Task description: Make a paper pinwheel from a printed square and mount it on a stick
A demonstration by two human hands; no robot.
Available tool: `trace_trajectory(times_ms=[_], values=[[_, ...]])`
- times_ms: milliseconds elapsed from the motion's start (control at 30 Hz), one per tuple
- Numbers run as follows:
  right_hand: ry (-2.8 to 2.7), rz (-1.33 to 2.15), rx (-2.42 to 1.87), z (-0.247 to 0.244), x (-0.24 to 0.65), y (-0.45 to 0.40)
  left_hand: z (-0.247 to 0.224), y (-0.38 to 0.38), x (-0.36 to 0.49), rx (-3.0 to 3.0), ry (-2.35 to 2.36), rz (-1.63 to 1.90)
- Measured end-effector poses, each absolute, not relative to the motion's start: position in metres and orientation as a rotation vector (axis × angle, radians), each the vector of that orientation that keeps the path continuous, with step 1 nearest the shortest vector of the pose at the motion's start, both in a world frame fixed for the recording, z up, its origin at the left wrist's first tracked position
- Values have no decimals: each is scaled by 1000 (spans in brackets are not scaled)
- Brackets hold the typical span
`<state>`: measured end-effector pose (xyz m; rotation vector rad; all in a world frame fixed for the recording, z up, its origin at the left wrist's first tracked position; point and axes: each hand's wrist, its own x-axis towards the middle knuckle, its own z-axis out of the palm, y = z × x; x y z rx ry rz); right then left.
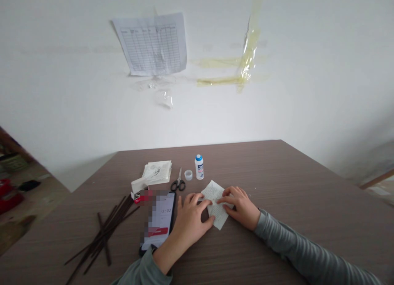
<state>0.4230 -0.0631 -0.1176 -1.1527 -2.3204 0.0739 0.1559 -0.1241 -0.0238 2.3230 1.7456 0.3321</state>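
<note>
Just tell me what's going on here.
A person has both hands on a small printed paper on the table: the left hand at its left side, the right hand at its right. A bottle stands beyond it. The phone and sticks lie to the left.

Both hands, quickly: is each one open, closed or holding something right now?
Left hand: open, fingers apart, fingertips on the printed paper.
Right hand: fingers bent, fingertips on the paper; whether it pinches cannot be told.
</note>
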Motion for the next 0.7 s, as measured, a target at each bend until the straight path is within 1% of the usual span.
trace_trajectory(times_ms=[100,233,567,700], values=[[-2315,165,-1223,-114,427,-60,-26,-124,155,2311,1744,348],[-2289,165,-1198,-110,428,-61,-26,-126,156,2310,1745,347],[-2358,11,-1159,-109,432,-64,-25,-126,155,2305,1740,375],[-2384,12,-1156,-104,432,-66,-28,-125,155,2293,1756,378]])
